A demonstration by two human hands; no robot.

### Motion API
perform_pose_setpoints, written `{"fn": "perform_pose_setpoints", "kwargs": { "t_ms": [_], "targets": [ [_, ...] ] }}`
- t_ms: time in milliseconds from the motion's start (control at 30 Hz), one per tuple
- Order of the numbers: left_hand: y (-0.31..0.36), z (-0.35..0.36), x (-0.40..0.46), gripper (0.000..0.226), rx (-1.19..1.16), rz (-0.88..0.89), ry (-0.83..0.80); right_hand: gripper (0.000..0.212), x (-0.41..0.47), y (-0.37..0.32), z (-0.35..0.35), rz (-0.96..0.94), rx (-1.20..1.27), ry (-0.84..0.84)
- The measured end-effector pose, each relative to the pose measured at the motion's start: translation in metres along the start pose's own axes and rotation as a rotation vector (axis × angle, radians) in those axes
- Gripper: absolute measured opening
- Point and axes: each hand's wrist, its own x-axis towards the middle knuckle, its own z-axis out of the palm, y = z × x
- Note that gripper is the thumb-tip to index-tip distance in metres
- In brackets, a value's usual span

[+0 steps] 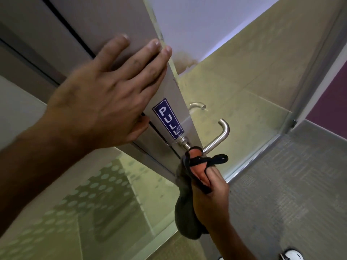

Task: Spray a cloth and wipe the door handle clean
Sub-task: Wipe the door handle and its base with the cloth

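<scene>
Grey door [105, 21] with a frosted, dotted glass panel [90, 199] fills the left; beige tiled floor [244, 87] and grey matting [291, 184] lie beyond its edge. Left hand [105, 96], fingers straight and spread, presses flat on the door above and left of the blue PULL sign [168, 118]. Door handle [218, 135], a steel lever, projects just below and right of the sign. Right hand [211, 196] grips an orange-and-dark cloth [195, 169], bunched against the handle's base spindle.
</scene>
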Motion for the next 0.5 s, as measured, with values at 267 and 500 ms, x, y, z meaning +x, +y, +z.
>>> {"fn": "perform_pose_setpoints", "kwargs": {
  "t_ms": [267,500],
  "targets": [
    [0.001,-0.006,-0.001,0.09,0.081,0.019,-0.025,0.027,0.072,-0.06,0.021,-0.032,-0.991,-0.088],
    [0.003,-0.005,-0.002,0.091,0.109,0.037,-0.073,0.024,0.05,-0.026,0.033,-0.209,-1.26,-0.139]
  ]
}}
